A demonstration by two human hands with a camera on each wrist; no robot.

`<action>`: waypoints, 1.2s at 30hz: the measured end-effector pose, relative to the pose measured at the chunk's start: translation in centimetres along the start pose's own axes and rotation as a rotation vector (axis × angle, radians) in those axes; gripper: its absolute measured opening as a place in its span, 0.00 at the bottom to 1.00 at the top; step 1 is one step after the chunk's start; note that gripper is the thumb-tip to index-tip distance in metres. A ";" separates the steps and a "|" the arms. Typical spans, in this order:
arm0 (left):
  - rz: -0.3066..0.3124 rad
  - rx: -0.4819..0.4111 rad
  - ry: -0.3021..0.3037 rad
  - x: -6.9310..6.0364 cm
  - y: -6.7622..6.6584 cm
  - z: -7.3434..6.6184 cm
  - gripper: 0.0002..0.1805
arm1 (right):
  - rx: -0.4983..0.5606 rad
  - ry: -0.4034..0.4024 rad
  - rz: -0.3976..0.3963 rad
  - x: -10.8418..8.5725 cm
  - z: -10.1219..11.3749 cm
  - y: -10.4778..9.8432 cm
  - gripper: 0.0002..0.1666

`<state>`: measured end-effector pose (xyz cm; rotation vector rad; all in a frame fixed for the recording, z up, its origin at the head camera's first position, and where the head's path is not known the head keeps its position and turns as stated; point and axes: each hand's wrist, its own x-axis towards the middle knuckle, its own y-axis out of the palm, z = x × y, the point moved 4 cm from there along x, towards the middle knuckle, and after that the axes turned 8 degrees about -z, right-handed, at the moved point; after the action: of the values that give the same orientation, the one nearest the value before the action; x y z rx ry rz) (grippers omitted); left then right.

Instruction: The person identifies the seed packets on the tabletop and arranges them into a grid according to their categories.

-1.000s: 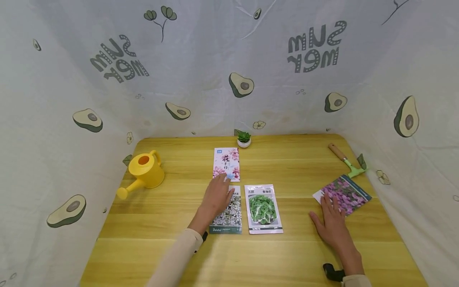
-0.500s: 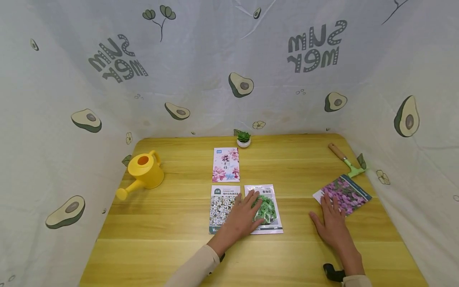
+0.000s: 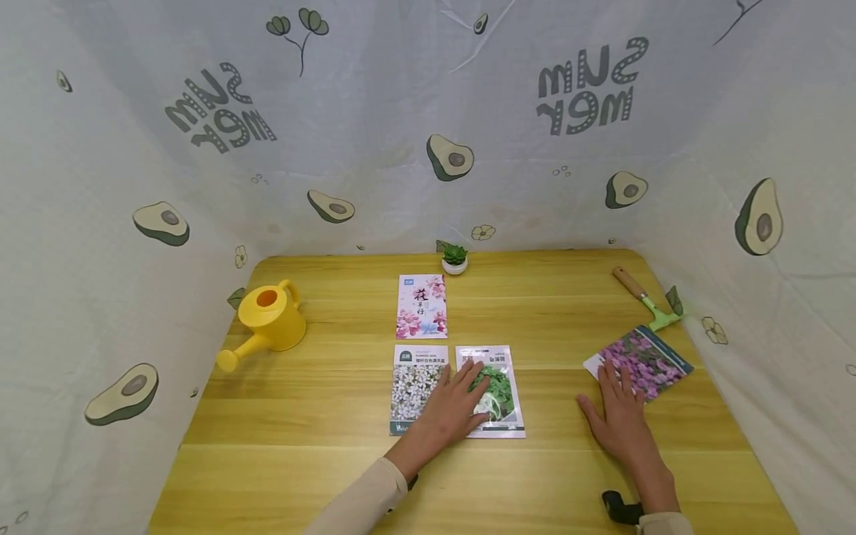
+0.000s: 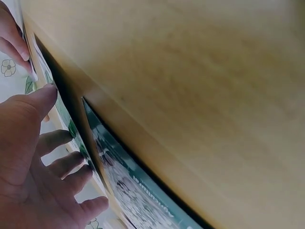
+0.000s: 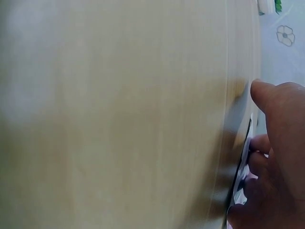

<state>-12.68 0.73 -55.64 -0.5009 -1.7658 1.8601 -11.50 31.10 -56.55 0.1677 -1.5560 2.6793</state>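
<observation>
In the head view my left hand (image 3: 446,410) rests with spread fingers on the green-leaf seed packet (image 3: 498,386); its wrist side covers part of the white-flower packet (image 3: 411,386). The left wrist view has the fingertips of that hand (image 4: 52,157) touching the leaf packet's surface. Over on the right, my right hand (image 3: 623,422) lies with its fingertips on the near-left part of a tilted purple-flower packet (image 3: 645,362). Directly behind the white-flower packet lies a pink-blossom packet (image 3: 421,306), which neither hand touches.
A yellow watering can (image 3: 273,319) stands at the back left of the wooden table (image 3: 301,461). A small potted plant (image 3: 455,260) is near the back edge. A green hand rake with a wooden handle (image 3: 630,283) lies behind the purple packet.
My left hand has moved right, from the white-flower packet onto the leaf packet, which has shifted very slightly toward me. My right hand has stayed in place.
</observation>
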 end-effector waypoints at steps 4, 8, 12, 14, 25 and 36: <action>-0.009 -0.007 0.007 -0.1 -0.1 0.2 0.38 | 0.007 -0.006 -0.006 0.0 0.1 0.0 0.48; -0.012 -0.012 0.015 -0.1 -0.1 0.3 0.38 | 0.002 -0.008 -0.009 0.0 0.1 0.0 0.48; -0.011 -0.026 0.011 -0.2 0.0 0.3 0.38 | -0.001 -0.002 0.002 0.1 0.1 0.0 0.48; -0.015 -0.039 0.007 -0.2 -0.1 0.3 0.39 | -0.002 0.001 0.011 0.1 0.1 0.0 0.48; -0.058 -0.296 -0.183 -1.7 -0.4 4.3 0.39 | 0.014 -0.034 0.006 0.8 0.4 -0.1 0.45; -0.146 -0.513 -0.473 -4.6 0.0 11.4 0.40 | 0.079 -0.057 -0.026 2.5 0.1 -0.4 0.33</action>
<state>-15.83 -11.17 -55.12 -0.0991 -2.5404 1.4937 -13.93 31.20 -55.88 0.2677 -1.4531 2.7410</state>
